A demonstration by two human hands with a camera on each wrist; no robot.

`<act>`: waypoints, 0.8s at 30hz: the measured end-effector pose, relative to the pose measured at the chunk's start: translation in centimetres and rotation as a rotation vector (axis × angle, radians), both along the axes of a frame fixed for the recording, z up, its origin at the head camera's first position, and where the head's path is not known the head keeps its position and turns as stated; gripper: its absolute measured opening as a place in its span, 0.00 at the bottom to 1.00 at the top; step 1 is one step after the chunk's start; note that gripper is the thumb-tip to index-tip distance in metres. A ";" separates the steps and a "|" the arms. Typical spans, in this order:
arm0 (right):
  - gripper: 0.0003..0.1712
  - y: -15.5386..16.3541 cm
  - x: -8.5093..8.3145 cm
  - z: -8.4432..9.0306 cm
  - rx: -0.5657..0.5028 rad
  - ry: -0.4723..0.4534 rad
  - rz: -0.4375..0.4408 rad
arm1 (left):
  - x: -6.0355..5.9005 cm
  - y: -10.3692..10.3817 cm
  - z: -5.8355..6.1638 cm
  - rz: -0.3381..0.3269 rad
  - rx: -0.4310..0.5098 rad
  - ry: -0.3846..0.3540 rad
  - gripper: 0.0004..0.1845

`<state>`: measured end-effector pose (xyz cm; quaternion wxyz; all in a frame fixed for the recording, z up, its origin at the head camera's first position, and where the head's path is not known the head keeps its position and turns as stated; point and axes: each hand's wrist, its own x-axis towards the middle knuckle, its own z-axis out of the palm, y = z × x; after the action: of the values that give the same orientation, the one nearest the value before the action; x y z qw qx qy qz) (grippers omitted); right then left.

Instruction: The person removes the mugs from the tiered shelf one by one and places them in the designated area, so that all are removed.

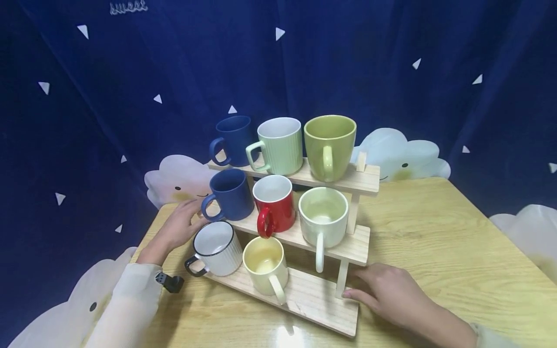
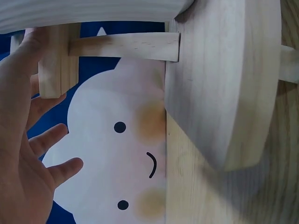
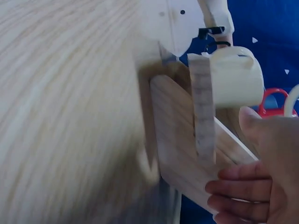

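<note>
A three-tier wooden rack (image 1: 364, 180) stands on the table and carries several mugs, among them an olive one (image 1: 329, 145), a red one (image 1: 274, 203) and a cream one (image 1: 265, 263). My left hand (image 1: 183, 222) lies open against the rack's left end beside a dark blue mug (image 1: 230, 193). In the left wrist view its fingers (image 2: 51, 140) are spread next to a rack post (image 2: 53, 65). My right hand (image 1: 383, 290) touches the right end of the bottom board (image 1: 317, 304) with its fingertips. The right wrist view shows the fingers (image 3: 233, 186) at that board's edge (image 3: 182, 140).
The wooden table (image 1: 435, 251) has bare surface to the right of the rack and in front of it. A dark blue cloth with white clouds (image 1: 404, 154) hangs close behind the table. The table's left edge (image 2: 166, 186) runs just beside my left hand.
</note>
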<state>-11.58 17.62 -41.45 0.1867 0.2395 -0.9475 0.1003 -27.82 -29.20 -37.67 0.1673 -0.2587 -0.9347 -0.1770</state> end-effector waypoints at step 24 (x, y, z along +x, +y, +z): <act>0.24 -2.9 0.2 -0.7 0.071 0.027 -0.208 | -0.2 -0.6 0.3 -0.018 0.053 -0.094 0.27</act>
<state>-11.39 14.77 -42.17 0.2001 0.1477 -0.9676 0.0437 -28.05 -29.76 -37.32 0.1283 -0.2539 -0.9343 -0.2151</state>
